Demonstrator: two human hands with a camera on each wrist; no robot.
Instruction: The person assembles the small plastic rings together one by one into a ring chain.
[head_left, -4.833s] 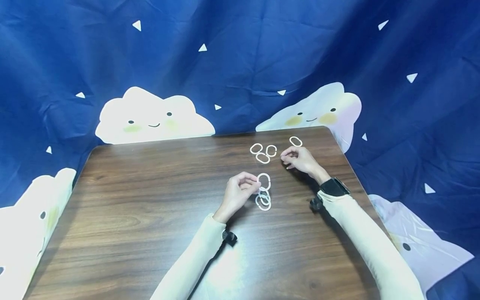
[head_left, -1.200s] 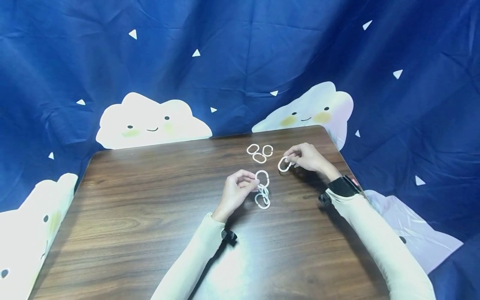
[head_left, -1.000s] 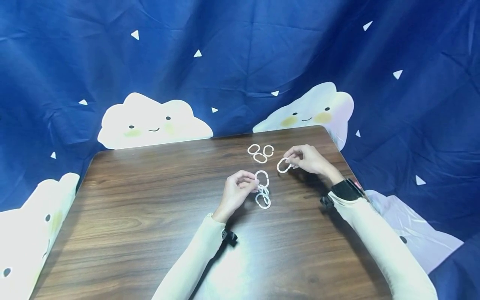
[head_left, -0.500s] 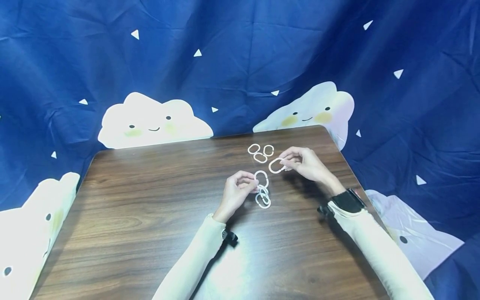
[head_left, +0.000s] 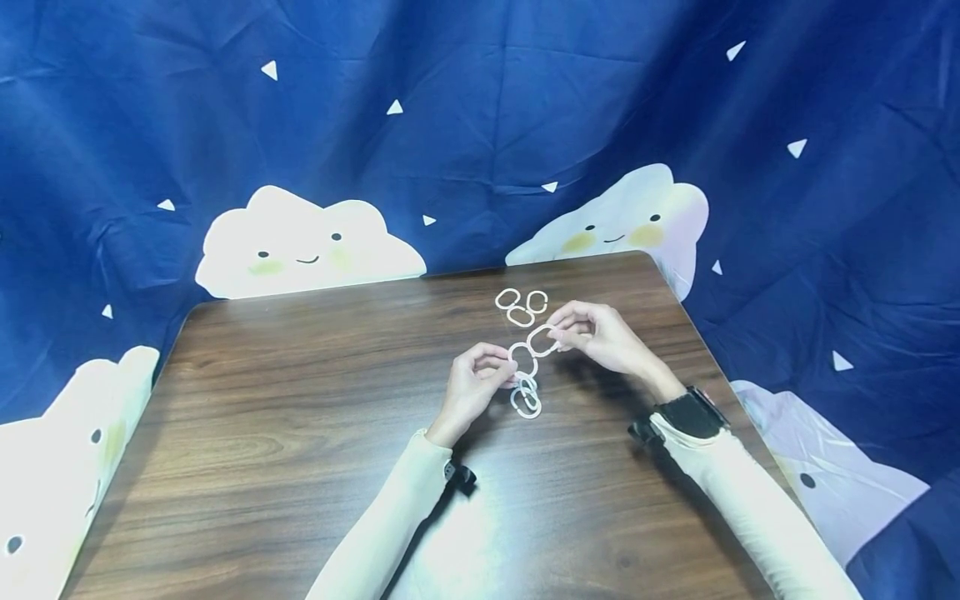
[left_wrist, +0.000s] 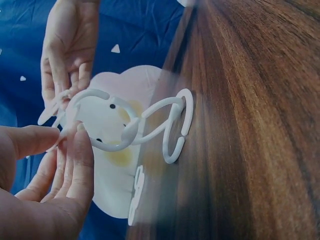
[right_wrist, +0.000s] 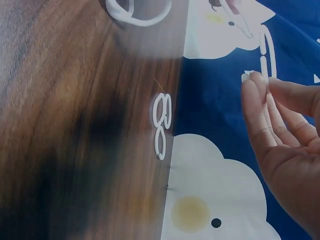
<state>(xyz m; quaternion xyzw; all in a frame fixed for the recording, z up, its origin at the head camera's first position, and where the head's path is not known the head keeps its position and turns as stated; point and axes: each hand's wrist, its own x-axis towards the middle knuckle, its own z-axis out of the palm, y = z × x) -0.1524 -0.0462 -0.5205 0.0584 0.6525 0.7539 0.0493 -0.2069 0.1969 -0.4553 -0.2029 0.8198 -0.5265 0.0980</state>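
My left hand [head_left: 474, 377] pinches the top ring [head_left: 537, 364] of a short chain of white plastic links between thumb and fingertips. Below it the chain's lower links [head_left: 527, 416] hang down to the tabletop; in the left wrist view the lowest link [left_wrist: 187, 112] touches the wood and shows a gap in its side. Thumb and fingers of my right hand [head_left: 600, 336] pinch a single white link [head_left: 529, 337], which overlaps the upper right of the top ring in the head view. The right wrist view shows a narrow gap in this link [right_wrist: 271, 50].
Three loose white links [head_left: 521, 324] lie close together on the brown wooden table [head_left: 300, 400], just beyond the hands. A blue cloth [head_left: 465, 167] with white clouds hangs behind the table's far edge.
My right hand has picked up the link from the table's back right and brought it leftward and nearer, up to the chain's top ring. My left hand has stayed almost still.
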